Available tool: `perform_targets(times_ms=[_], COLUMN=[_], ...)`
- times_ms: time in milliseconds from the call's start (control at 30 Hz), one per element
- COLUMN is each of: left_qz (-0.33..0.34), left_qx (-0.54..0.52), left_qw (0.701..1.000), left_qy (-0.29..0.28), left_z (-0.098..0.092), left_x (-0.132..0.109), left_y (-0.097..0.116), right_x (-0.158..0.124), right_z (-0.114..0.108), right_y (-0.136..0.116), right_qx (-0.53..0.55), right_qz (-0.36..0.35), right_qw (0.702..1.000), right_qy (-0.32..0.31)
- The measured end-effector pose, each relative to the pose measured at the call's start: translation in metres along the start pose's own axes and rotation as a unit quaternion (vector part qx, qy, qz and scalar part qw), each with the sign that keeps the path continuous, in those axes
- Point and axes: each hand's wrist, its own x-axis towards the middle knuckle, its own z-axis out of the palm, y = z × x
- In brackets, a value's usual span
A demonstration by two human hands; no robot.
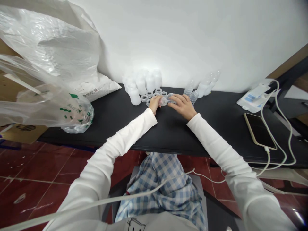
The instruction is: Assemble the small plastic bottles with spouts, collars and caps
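My left hand (154,104) and my right hand (183,106) meet over the black table (115,125), holding a small clear plastic bottle part (167,100) between them. Its exact shape is hard to make out behind my fingers. Just beyond my left hand lie several translucent plastic rings (149,94). Several frosted white plastic bottles (134,97) are clustered behind those rings. Near my right fingertips stand several clear plastic bottles (189,88), and another lies tilted (193,96).
A white wall (192,38) backs the table. Large plastic bags (48,48) and a white sack (98,88) fill the left side. On the right lie a smartphone (260,131), a white cable (276,128) and a white packet (255,98). Red tiles (40,170) lie below.
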Motion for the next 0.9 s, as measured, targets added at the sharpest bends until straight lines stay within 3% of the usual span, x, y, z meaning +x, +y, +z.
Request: perform_targets(times_ms=[200, 333, 533, 633, 700, 900], left_qz=[0.006, -0.001, -0.01, -0.008, -0.006, 0.002], left_qx=[-0.01, -0.008, -0.005, 0.0, 0.001, 0.001], left_qw=[1.0, 1.0, 1.0, 1.0, 1.0, 1.0], left_qy=[-0.006, 0.001, 0.007, 0.006, 0.005, -0.011], left_z=[0.0, 0.001, 0.004, 0.004, 0.003, 0.001], left_x=[-0.002, -0.004, -0.007, -0.007, -0.006, -0.005], left_y=[-0.001, 0.0, 0.002, 0.002, 0.0, -0.003], right_x=[-0.004, -0.017, -0.059, -0.073, -0.076, -0.071], right_z=[-0.009, -0.017, -0.015, -0.015, -0.016, -0.017], right_y=[0.017, 0.044, 0.104, 0.121, 0.122, 0.109], right_qx=[-0.014, -0.036, -0.078, -0.125, -0.137, -0.084], right_qz=[0.141, 0.234, 0.355, 0.399, 0.411, 0.414], right_qw=[0.986, 0.963, 0.894, 0.851, 0.847, 0.875], right_qy=[0.086, 0.131, 0.261, 0.318, 0.307, 0.237])
